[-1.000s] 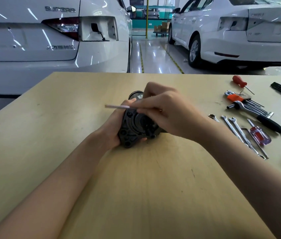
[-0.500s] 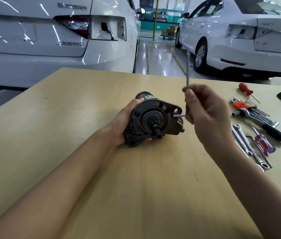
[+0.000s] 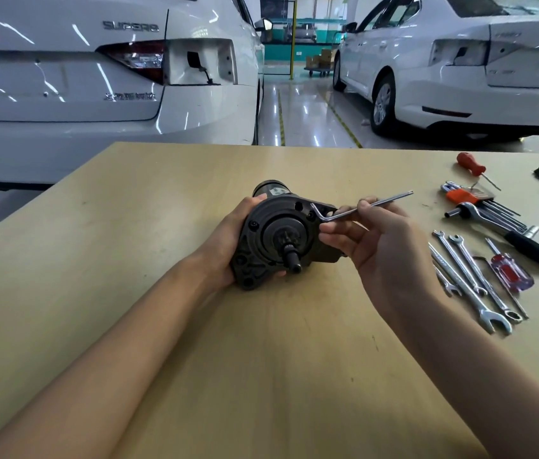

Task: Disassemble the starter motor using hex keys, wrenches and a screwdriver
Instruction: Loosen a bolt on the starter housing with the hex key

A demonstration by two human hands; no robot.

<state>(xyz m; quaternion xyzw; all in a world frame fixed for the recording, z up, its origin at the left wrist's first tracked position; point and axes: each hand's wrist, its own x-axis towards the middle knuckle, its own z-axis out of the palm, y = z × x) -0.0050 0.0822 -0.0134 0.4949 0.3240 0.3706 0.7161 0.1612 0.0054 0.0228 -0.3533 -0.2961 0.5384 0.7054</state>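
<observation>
Head view: two bare hands work a bent hex key on a dark starter motor at mid-table.

The right hand (image 3: 384, 246) pinches the long arm of a slim, L-shaped steel hex key (image 3: 361, 208) between thumb and fingertips, its short leg set at the top right of the motor's face. The left hand (image 3: 228, 246) wraps round the left side of the starter motor (image 3: 281, 236), a matte black casting with a round flanged face, several bolt holes and a stubby toothed shaft pointing at the camera; it rests on the smooth pale wooden table (image 3: 261, 376). Well to the right lie three shiny open-ended wrenches (image 3: 470, 276), a clear red-handled screwdriver (image 3: 509, 271), a ratchet with a black rubber grip (image 3: 506, 233), one orange-holdered hex key set (image 3: 480, 202) and a small red-handled screwdriver (image 3: 471, 164). Beyond stand two glossy white cars (image 3: 96, 94).
</observation>
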